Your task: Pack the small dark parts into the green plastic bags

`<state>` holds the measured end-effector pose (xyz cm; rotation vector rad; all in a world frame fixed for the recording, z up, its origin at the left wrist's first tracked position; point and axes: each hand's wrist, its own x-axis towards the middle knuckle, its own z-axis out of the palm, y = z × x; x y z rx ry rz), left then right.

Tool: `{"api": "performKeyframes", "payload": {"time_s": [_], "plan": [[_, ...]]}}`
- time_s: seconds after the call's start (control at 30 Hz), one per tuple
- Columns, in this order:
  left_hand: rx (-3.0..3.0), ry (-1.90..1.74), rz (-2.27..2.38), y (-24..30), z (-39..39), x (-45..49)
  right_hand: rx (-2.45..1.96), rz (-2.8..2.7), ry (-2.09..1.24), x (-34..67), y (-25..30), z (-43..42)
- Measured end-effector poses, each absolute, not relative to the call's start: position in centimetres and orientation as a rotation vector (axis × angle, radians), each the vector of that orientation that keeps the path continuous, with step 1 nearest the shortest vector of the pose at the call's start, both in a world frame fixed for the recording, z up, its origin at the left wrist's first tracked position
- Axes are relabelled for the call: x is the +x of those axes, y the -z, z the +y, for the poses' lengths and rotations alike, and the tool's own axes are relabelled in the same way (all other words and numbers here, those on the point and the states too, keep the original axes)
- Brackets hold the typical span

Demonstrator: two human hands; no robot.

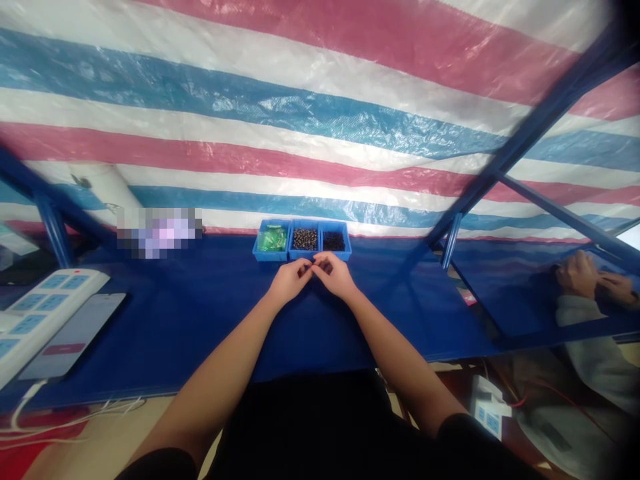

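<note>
My left hand [291, 280] and my right hand [334, 273] meet fingertip to fingertip just in front of three small blue bins. The fingers of both are pinched together, and whatever lies between them is too small to make out. In the left bin are green, glossy pieces [273, 238]. Small round metallic-looking parts [305, 239] fill the middle bin [303, 255]. Tiny black parts [333, 241] lie in the right bin [345, 255], close behind my right hand.
A white power strip [65, 293] and a phone [75, 337] with a cable lie at the left of the blue table [200, 347]. Blue frame bars [453, 240] rise at both sides. Striped sheeting [300, 120] hangs behind. Another person's hands [580, 275] work at far right.
</note>
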<state>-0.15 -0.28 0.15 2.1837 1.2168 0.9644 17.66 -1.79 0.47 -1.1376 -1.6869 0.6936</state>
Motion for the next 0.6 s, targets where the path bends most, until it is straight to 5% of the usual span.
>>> {"api": "performKeyframes", "payload": {"time_s": [0.27,0.6], "plan": [[2.111,-1.128,1.188,0.14,-0.17,-0.07,-1.023,-1.415,-1.088,17.68,0.12,-1.02],[2.12,-1.161,1.227,-0.13,-0.4,-0.13,-1.102,-1.385,-1.008,18.07,0.08,-0.85]]}}
